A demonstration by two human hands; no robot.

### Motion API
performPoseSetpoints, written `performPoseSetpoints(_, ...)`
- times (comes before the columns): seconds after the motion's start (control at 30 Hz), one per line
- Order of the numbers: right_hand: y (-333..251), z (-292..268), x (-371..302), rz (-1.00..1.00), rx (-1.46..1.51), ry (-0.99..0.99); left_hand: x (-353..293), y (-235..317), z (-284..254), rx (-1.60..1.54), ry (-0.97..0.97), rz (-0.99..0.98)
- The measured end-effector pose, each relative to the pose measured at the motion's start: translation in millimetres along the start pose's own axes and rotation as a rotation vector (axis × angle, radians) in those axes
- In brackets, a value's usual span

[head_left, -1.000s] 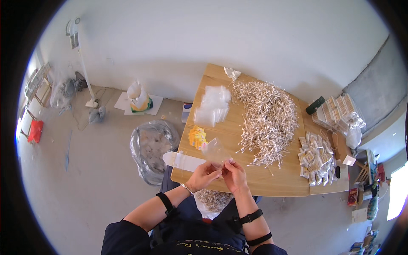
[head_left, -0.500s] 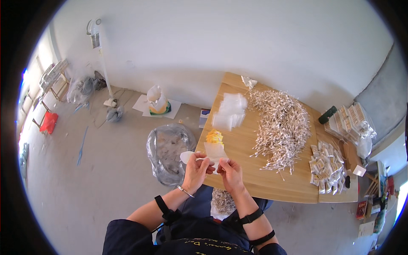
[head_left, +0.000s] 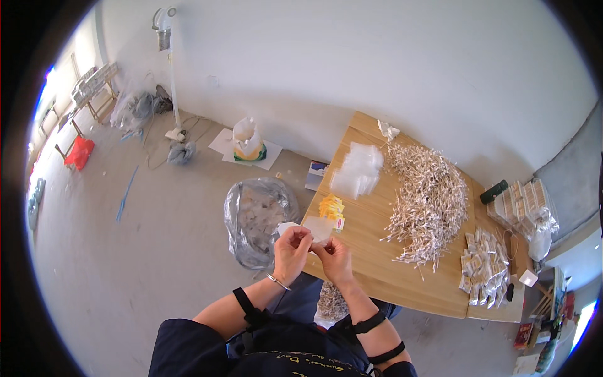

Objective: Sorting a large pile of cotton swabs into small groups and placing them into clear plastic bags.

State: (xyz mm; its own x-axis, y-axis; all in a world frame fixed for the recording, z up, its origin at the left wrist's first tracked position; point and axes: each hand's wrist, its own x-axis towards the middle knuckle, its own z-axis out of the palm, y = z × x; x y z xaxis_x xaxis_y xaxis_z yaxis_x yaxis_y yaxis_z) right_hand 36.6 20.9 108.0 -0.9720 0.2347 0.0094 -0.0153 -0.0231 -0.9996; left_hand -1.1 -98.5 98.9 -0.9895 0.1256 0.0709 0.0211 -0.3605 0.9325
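Observation:
Over the table's near left corner, my left hand [head_left: 291,256] and my right hand [head_left: 335,259] meet with fingers pinched. Between their fingertips is a small translucent plastic bag [head_left: 320,227], its free part pointing away from me. A white rounded piece [head_left: 286,227] sticks out beside my left fingers; its kind is not clear. Just beyond the bag lies a small heap of yellow-and-white paper cards [head_left: 331,206]. Farther back rests a loose stack of clear plastic bags [head_left: 358,169]. To the right spreads a big pile of cotton swabs [head_left: 430,207].
Filled swab packets [head_left: 483,267] lie on the wooden table's [head_left: 370,251] right part, near stacked wrapped packs [head_left: 523,204] and a dark green cylinder [head_left: 494,191]. A large clear plastic sack [head_left: 235,235] with scraps stands on the floor at left. More swabs [head_left: 331,303] sit below the table edge.
My hands have come closer together at the bag's edge, and the right fingers now overlap it. The whole view has shifted, so the table appears lower and farther right.

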Motion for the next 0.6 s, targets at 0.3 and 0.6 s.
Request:
performPoseSetpoints(0.3,0,24,14,-0.325,-0.437,0.259,-1,-9,-21,0.430,0.088,0.271)
performPoseSetpoints(0.6,19,53,40,-0.566,-0.595,0.137,12,-24,-41,0.040,0.334,-0.182)
